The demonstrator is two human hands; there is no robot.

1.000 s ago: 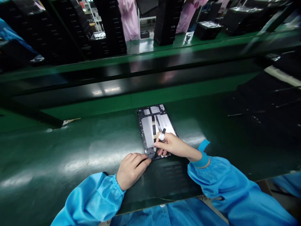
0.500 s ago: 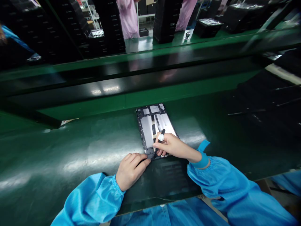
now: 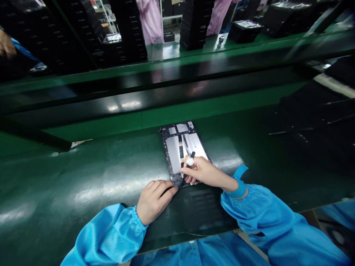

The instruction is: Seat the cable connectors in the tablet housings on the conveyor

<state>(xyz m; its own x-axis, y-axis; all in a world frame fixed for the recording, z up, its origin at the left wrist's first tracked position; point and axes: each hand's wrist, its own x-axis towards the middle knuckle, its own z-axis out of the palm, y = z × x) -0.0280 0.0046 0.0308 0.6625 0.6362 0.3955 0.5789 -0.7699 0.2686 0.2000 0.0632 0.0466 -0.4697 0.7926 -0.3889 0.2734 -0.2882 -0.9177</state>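
An opened tablet [image 3: 173,155] lies on the green bench, its inside facing up with grey battery panels, a dark flex cable and silver plates. My right hand [image 3: 198,170] pinches a black pen-like tool [image 3: 192,155] with a white wrap around it. The tool slants down over the tablet's near end; its tip is too small to make out. At the near left corner, my left hand [image 3: 156,197] grips the tablet's edge between thumb and fingers. A blue band circles my right wrist.
Beyond the bench, a green shelf [image 3: 166,55] runs across, bearing tall stacks of black trays [image 3: 194,26]. People in pink stand behind it. A co-worker's hand [image 3: 7,45] shows at far left. Dark material [image 3: 313,103] lies on the right side.
My hands, the tool and the tablet keep their places. At far left, the co-worker's hand has come further into view.
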